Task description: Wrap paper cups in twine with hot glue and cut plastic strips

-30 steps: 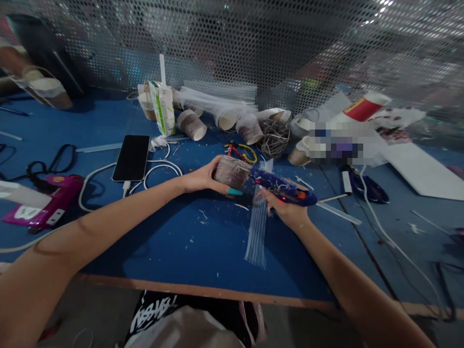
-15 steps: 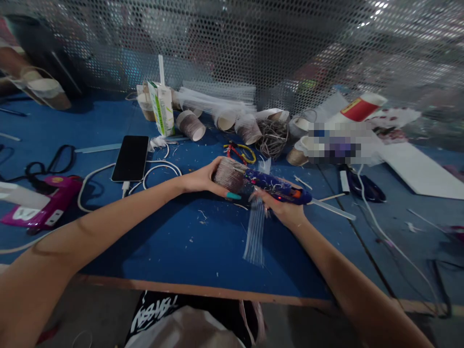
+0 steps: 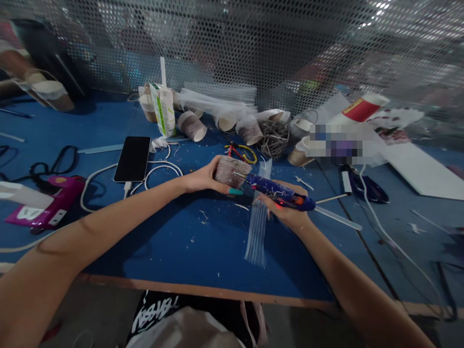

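My left hand (image 3: 205,179) is wrapped round a small cup (image 3: 231,171) covered in brownish string, held on its side above the blue table (image 3: 174,241). My right hand (image 3: 286,210) grips a blue glue gun (image 3: 281,192) whose nozzle points left and touches the cup's side. A clear glue stick (image 3: 337,217) sticks out of the gun's back end. Beneath both hands lies a clear plastic bag of glue sticks (image 3: 258,227).
A black phone (image 3: 132,158) on a white cable lies to the left, by a milk carton (image 3: 162,108) with a straw. Several wrapped cups (image 3: 191,125), a wire tangle (image 3: 274,135) and pliers (image 3: 242,152) crowd the back. A pink glue gun (image 3: 43,208) lies far left. Perforated metal screen behind.
The glue gun's nozzle has closed in on the cup and now touches its side. Both hands shifted only slightly.
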The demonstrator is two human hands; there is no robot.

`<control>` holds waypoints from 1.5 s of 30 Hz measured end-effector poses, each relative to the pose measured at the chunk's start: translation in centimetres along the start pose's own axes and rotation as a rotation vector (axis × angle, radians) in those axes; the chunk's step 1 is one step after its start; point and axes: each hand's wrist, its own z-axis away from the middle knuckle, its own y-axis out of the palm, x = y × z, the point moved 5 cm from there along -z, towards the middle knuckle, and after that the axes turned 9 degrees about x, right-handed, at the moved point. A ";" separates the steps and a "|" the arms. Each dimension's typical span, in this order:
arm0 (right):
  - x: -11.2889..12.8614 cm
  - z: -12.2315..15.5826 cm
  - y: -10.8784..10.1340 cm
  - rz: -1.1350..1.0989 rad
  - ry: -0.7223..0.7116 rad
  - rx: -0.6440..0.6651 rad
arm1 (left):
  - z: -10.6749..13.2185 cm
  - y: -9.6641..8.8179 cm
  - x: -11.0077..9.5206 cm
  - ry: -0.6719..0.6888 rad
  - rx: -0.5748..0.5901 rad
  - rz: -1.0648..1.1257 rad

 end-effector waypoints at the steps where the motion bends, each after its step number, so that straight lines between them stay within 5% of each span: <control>1: 0.0 0.0 0.0 0.004 0.009 0.001 | 0.0 0.0 0.0 0.005 0.003 -0.001; 45: -0.1 0.1 0.0 0.139 0.019 0.070 | -0.1 -0.1 -0.1 0.067 -0.001 -0.057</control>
